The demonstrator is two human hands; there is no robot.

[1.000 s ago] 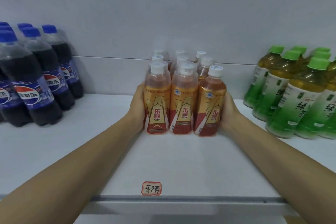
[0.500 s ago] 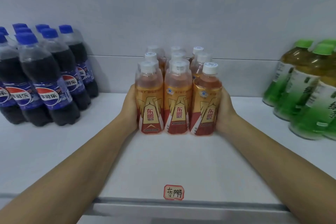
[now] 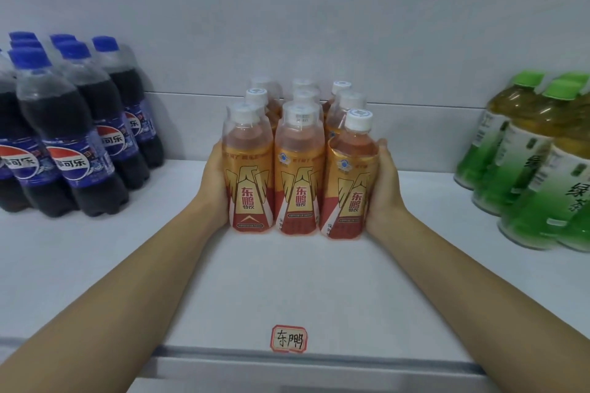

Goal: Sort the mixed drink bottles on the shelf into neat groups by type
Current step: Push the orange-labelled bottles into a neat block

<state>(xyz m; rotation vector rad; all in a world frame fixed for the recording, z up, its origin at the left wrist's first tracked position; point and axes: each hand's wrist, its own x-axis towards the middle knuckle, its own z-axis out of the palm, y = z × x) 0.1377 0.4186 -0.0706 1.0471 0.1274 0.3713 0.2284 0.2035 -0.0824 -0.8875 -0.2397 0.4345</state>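
Several orange energy-drink bottles (image 3: 297,169) with white caps stand in a tight block of three rows at the middle of the white shelf (image 3: 287,281). My left hand (image 3: 214,182) presses flat against the left side of the block. My right hand (image 3: 383,188) presses against the right side, its fingertips showing beside the front right bottle. Dark cola bottles (image 3: 73,137) with blue caps are grouped at the left. Green tea bottles (image 3: 526,169) with green caps are grouped at the right.
A red-edged handwritten label (image 3: 289,338) is stuck near the shelf's front lip, in line with the orange block. Bare shelf separates the three groups. A pale wall closes the back.
Both hands have slid the orange block to the left, away from the green tea and nearer the cola, so it now stands in line with the label. The hands stay on its sides.
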